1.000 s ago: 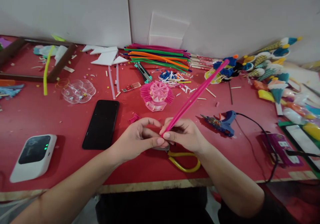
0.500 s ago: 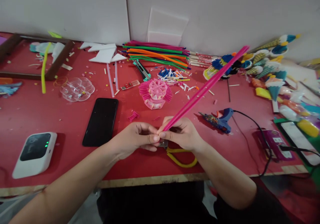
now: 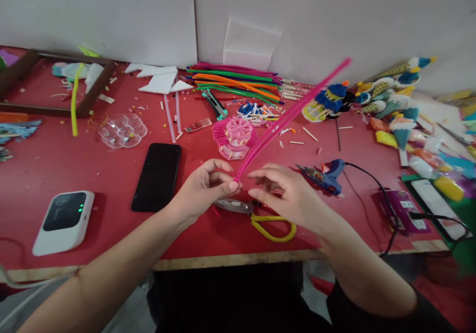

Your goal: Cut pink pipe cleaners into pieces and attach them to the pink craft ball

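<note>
Between thumb and fingers, my left hand [image 3: 208, 186] pinches the lower end of some long pink pipe cleaners [image 3: 286, 119], which slant up to the right. My right hand [image 3: 290, 194] is just right of that end, thumb and fingers apart, with nothing in it. Below the hands lie yellow-handled scissors [image 3: 273, 228], their blades partly under my left hand. Behind the pipe cleaners sits a small pink craft piece [image 3: 238, 134] with a round wheel-like top and ribbed sides.
A black phone [image 3: 156, 176] and a white device with a screen [image 3: 64, 222] lie to the left. On the right are a blue glue gun [image 3: 323, 176] with its cord and a purple box [image 3: 401, 211]. Coloured pipe cleaners [image 3: 238, 82] and a green cutter [image 3: 214, 104] lie at the back.
My right hand has let go of the pink pipe cleaners and moved right, fingers parting. My left hand keeps its pinch. The scissors show more, and the view has shifted slightly.
</note>
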A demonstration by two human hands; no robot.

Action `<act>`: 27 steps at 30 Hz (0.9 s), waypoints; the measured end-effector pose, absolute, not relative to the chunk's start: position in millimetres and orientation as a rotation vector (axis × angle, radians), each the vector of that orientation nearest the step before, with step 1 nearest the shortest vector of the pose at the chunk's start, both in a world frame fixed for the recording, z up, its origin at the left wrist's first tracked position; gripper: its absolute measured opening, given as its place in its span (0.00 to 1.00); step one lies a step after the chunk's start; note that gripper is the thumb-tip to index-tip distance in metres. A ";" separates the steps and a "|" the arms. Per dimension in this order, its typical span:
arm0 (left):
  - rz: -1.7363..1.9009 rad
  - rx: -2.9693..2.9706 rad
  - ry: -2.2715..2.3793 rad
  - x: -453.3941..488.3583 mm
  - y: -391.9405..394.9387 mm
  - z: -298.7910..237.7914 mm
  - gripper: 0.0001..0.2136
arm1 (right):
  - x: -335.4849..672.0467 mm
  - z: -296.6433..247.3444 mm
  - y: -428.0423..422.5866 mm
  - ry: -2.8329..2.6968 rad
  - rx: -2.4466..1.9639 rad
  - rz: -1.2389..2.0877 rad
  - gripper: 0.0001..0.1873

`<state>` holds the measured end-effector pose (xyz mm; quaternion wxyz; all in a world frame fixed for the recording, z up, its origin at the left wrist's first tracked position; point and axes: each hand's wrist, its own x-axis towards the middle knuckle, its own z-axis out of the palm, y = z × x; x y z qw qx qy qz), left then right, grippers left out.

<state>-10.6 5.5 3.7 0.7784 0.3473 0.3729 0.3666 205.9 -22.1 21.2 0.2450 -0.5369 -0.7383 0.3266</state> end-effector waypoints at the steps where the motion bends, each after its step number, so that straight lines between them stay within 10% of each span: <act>1: 0.843 0.759 0.800 -10.5 5.7 3.6 0.20 | 212.0 24.7 -28.6 -2.201 -1.519 0.767 0.11; 13: 1.068 0.831 0.785 -9.1 8.5 4.9 0.14 | 234.7 -2.3 -62.8 -2.727 -1.378 0.203 0.17; 17: 1.128 0.909 0.815 -11.0 9.7 3.8 0.15 | 252.9 2.6 -60.8 -2.446 -1.588 0.399 0.08; 27: 0.944 1.087 0.867 -11.9 8.2 7.1 0.18 | 264.4 27.4 -48.2 -2.154 -1.914 0.866 0.26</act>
